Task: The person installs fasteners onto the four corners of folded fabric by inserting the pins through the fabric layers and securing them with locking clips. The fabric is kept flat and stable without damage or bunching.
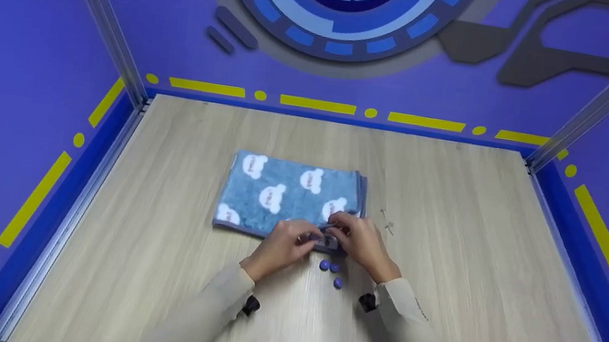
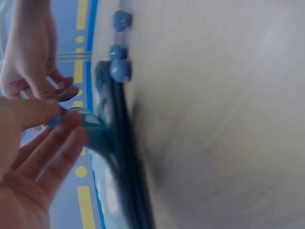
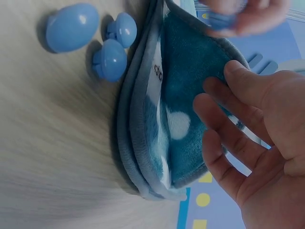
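A folded teal blanket (image 1: pixel 289 195) with white bear heads and grey edging lies mid-table. Its near right corner is lifted, and my right hand (image 1: pixel 365 245) pinches the raised edge between thumb and forefinger; the other fingers lie behind the cloth in the right wrist view. My left hand (image 1: pixel 284 246), close beside it at the same corner, pinches a small blue clip (image 3: pixel 221 20), partly covered by the fingertips. Three more blue mushroom-shaped clips, one of them a larger-looking clip (image 3: pixel 72 27), lie on the table just in front of the blanket.
Two tiny thin clear pieces (image 1: pixel 389 227) lie on the wooden table (image 1: pixel 452 214) to the right of the blanket. Blue-purple panels (image 1: pixel 18 68) with yellow marks and metal posts (image 1: pixel 104 15) bound the table at the back and sides.
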`<state>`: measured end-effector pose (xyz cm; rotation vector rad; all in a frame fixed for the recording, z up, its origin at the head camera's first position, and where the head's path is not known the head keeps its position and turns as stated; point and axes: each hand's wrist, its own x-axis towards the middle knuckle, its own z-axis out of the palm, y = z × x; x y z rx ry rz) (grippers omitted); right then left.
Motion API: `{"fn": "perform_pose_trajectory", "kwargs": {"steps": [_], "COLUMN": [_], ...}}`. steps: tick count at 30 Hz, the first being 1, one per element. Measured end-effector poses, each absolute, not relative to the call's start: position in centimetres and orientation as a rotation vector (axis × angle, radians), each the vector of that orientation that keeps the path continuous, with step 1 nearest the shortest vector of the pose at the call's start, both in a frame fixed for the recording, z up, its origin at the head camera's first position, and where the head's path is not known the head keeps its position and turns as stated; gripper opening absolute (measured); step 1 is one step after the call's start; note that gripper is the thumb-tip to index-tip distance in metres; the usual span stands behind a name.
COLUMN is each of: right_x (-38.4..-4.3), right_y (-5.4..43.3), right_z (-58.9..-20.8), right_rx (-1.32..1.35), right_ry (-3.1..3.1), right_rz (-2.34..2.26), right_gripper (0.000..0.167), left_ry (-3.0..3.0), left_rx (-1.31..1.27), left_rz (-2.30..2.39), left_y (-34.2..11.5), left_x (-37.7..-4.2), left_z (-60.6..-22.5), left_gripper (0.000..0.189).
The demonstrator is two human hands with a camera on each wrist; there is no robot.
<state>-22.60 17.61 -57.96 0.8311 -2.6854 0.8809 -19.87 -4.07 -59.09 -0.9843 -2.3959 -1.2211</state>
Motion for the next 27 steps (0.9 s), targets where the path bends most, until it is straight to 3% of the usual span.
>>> {"fn": "perform_pose_trajectory", "kwargs": {"steps": [10, 27], "right_x": [-22.6, -22.3], "right_y": [17.5, 17.2], "right_z": [-58.1, -57.7], "right_rx": [0.846, 0.821], "right_ry": [-2.662, -2.565], "right_rz": [0.879, 0.919], "right_gripper": [0.008, 0.01], "left_ry": [-2.249, -2.362], "left_rx": [-0.654, -0.497], "left_rz": [-1.411, -1.642], "left_y": [-4.4, -3.6], "left_x": [-21.2, -21.2], "left_z": [-58.3, -59.2], "left_gripper": [0.017, 0.017]}}
